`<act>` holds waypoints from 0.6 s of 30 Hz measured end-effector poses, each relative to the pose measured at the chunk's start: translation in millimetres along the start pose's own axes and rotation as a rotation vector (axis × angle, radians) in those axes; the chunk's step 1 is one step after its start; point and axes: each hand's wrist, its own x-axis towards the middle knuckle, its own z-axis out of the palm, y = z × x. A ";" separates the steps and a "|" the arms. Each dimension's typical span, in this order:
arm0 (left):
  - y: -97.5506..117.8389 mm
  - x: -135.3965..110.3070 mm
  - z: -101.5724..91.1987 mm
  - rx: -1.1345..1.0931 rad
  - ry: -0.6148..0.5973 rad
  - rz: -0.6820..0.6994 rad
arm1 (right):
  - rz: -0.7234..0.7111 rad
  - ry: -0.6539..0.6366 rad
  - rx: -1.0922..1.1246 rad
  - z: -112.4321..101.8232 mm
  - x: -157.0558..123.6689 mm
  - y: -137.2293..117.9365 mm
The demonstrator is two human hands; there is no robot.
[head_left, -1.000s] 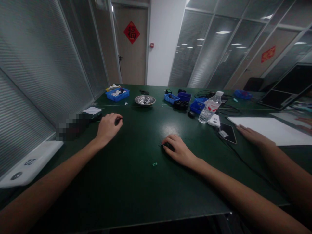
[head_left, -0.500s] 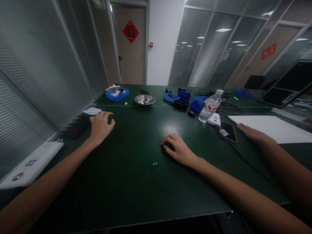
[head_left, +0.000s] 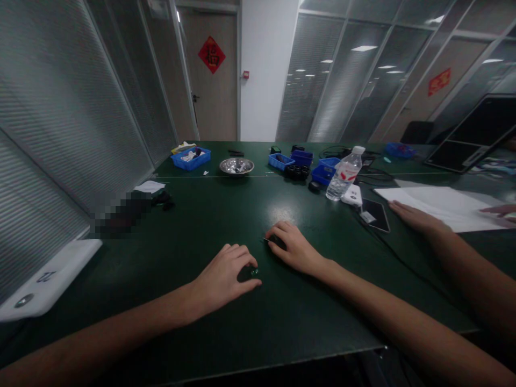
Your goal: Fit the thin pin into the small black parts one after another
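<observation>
Green part point(head_left: 253, 272) on the bench point(head_left: 201, 226), at my left fingertips.
My left hand point(head_left: 226, 275) curled over it, grip unclear; my right hand point(head_left: 297, 251) closed over a black part point(head_left: 278, 242), likely steadying it.

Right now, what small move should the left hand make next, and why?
Probably the left hand should pinch the small green part: its fingertips curl right beside it on the table, while the right hand rests on a black piece.

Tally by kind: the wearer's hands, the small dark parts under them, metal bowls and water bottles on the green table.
Hands: 2, left hand and right hand
Small dark parts: 2
Metal bowl: 1
Water bottle: 1
Total: 6
</observation>
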 end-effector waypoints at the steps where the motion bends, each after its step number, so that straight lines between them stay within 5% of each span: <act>1: -3.0 0.5 -0.2 -0.016 -0.009 0.005 | -0.002 0.001 0.001 -0.1 0.0 0.1; 12: -23.6 9.6 -0.4 -0.167 0.053 0.020 | 0.005 -0.012 0.006 1.2 -0.2 1.5; 18: -90.6 21.5 -45.0 -0.135 0.349 -0.155 | 0.007 -0.037 0.024 -4.0 -0.3 -1.8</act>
